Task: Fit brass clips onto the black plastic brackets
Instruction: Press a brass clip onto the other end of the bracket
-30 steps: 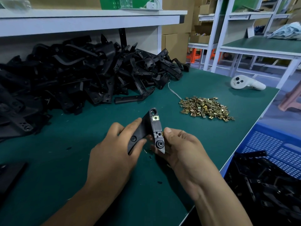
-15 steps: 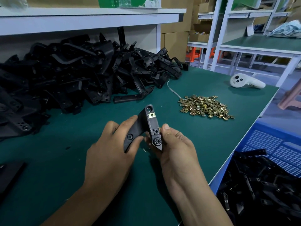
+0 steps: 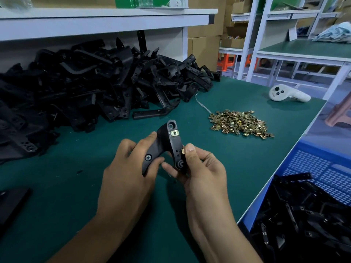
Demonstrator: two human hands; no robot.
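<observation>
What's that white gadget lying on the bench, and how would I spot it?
Start at the green workbench and follow its far right corner, past the heap of brass clips. There lies a white handheld controller, flat on the mat. It is the only white, rounded object with dark buttons on the bench.

A black plastic bracket (image 3: 167, 145) with a dull, smooth skin is held up. A shiny brass clip (image 3: 175, 133) made of metal is seen on it. The heap of brass clips (image 3: 241, 123) glints like gold. The pile of brackets (image 3: 91, 86) looks matt, with a little shine. The table (image 3: 237, 164) is covered in flat green matting. The white controller (image 3: 286, 93) is smooth plastic.
</observation>
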